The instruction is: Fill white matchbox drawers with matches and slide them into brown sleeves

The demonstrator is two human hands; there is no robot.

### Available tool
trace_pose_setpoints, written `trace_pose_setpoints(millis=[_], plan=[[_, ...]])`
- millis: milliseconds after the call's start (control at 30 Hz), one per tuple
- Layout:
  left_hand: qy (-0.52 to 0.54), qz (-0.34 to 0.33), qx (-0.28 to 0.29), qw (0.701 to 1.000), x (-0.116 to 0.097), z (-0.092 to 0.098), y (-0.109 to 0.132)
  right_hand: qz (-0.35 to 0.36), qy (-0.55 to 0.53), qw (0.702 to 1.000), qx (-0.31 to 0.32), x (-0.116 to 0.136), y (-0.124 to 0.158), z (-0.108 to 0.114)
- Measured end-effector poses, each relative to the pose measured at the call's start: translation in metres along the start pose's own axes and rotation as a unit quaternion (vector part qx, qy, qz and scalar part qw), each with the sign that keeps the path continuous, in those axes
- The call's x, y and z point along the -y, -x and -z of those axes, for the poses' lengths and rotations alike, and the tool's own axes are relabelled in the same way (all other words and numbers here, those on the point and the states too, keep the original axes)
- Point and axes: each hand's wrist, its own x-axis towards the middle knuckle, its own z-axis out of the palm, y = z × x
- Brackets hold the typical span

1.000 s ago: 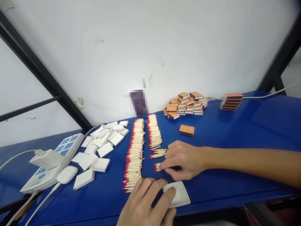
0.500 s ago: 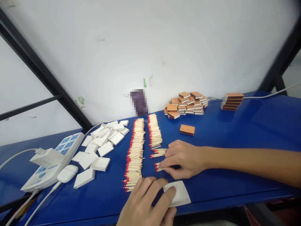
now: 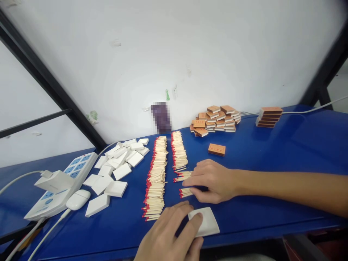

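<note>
My right hand (image 3: pixel 213 181) lies on the blue table (image 3: pixel 272 159), its fingers pinched round a small bunch of red-tipped matches (image 3: pixel 185 192). Just beyond it are a few loose matches (image 3: pixel 182 176) and two long rows of matches (image 3: pixel 157 174). My left hand (image 3: pixel 171 235) is at the near edge, fingers curled, with the thumb and forefinger holding a white matchbox tray (image 3: pixel 205 222) flat on the table.
Several white trays (image 3: pixel 116 170) lie scattered left of the matches. A white power strip (image 3: pixel 59 185) with a plugged adapter and a white earbud case (image 3: pixel 78 200) sit far left. Orange matchbox sleeves are heaped (image 3: pixel 216 120) and stacked (image 3: pixel 268 116) at the back; one sleeve (image 3: pixel 216 149) lies alone.
My right hand has drawn the small bunch of matches slightly up and together. My left hand and the white tray have barely shifted.
</note>
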Motion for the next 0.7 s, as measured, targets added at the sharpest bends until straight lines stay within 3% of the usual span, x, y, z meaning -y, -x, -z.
trace_pose_setpoints(millis=[233,467,700], plan=[[-0.006,0.006,0.000,1.000,0.0008,0.0011,-0.0005,-0.072,0.009,0.996,0.045,0.0011,-0.0025,0.0036],[-0.012,-0.001,-0.002,1.000,-0.0008,0.0014,-0.0005,-0.071,0.012,0.994,0.078,0.0037,-0.0043,0.0058],[-0.015,-0.007,-0.002,1.000,-0.0005,0.0010,-0.0014,-0.064,0.004,0.996,0.069,0.0024,-0.0025,0.0044]])
